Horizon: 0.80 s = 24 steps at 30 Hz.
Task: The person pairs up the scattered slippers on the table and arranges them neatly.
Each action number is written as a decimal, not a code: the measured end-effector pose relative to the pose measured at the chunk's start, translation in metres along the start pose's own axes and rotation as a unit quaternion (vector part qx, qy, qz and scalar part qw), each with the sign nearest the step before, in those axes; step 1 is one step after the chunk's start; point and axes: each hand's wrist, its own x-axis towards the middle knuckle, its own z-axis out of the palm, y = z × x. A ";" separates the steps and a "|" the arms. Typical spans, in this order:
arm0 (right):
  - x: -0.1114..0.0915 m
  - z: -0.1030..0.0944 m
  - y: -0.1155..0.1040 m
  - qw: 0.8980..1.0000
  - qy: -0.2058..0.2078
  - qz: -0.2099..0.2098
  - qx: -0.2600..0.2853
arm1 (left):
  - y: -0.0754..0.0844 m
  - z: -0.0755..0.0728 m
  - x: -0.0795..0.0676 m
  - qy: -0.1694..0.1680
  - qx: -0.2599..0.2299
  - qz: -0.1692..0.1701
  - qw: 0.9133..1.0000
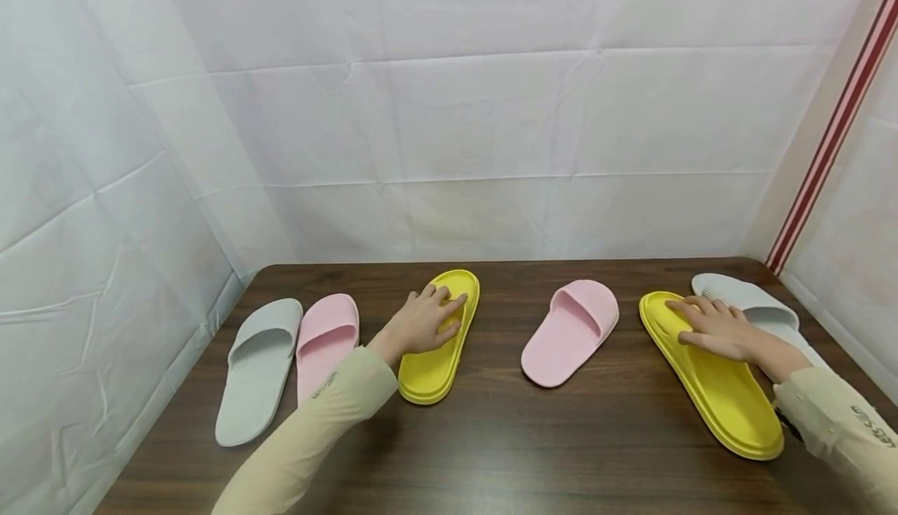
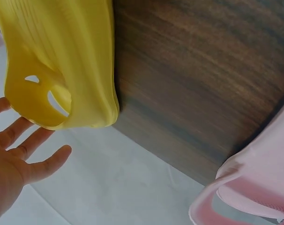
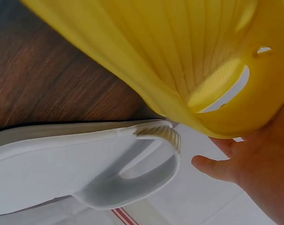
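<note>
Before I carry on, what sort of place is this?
Probably a makeshift booth rather than a lived-in room: creased white sheeting hangs behind and on both sides of a dark wood-grained table, with slippers in three colours spread across it.

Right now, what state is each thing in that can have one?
Left white slipper: strap up, unheld.
Left pink slipper: strap up, partly hidden by sleeve.
Left yellow slipper: strap up, under left hand.
Right pink slipper: strap up, unheld.
Right yellow slipper: strap up, under right hand.
Right white slipper: strap up, partly hidden.
Left hand: fingers spread.
Right hand: thumb apart from fingers.
Backdrop: creased.
</note>
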 end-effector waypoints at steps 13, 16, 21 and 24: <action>0.000 -0.002 -0.004 1.000 -0.010 0.005 0.005 | 0.006 0.005 -0.011 0.032 0.038 0.009 0.999; -0.002 -0.005 -0.006 1.000 -0.005 0.002 -0.001 | 0.006 0.005 -0.012 0.035 0.035 0.010 0.999; -0.005 -0.005 -0.006 1.000 0.011 -0.004 -0.014 | 0.003 0.006 -0.011 0.038 0.028 0.010 0.999; -0.006 -0.003 -0.004 0.999 0.023 -0.005 -0.023 | 0.001 0.006 -0.009 0.039 0.025 0.011 0.999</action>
